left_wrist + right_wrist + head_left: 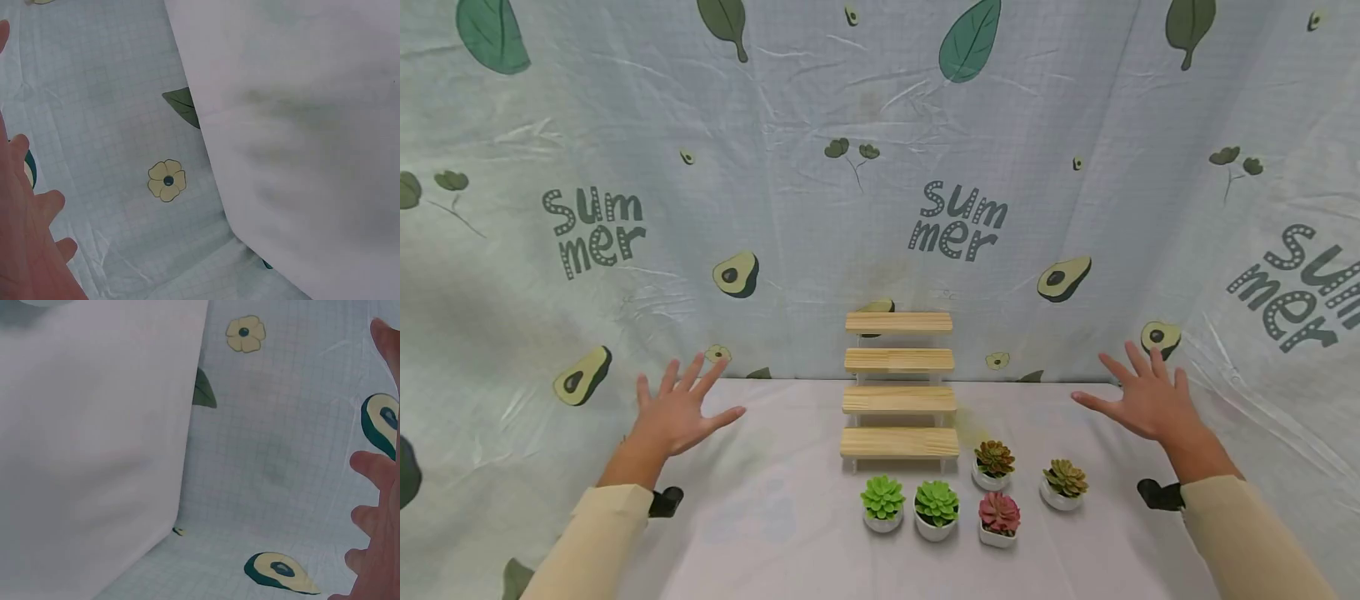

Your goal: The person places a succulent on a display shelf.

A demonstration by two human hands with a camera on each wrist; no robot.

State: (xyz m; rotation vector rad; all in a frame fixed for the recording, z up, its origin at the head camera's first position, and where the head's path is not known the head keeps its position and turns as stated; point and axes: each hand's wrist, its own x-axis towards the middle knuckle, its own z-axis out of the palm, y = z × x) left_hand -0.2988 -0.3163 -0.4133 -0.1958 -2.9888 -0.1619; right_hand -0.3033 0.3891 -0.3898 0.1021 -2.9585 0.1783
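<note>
Judging by how things lie, no arranging shows as done: the four-step wooden stand (898, 400) sits on the table (775, 533), and all five potted succulents stand on the table too, none of them on a step; two bright green plants, the left one (883, 500) and the right one (936, 506), are side by side just in front of the lowest step; the brown-orange plant (994, 462) is near that step's right end, with the red plant (999, 512) in front of it; the yellow-green plant (1064, 482) stands farthest right, a little apart from the others; the left hand (673, 417) is held out well left of the stand, its fingers spread and holding nothing; the right hand (1150, 408) is held out on the other side, its fingers likewise spread, nearest to the yellow-green plant but not touching it; so any lifting or shifting of pots or stand appears left undone at this moment, and both hands seem free for it.
</note>
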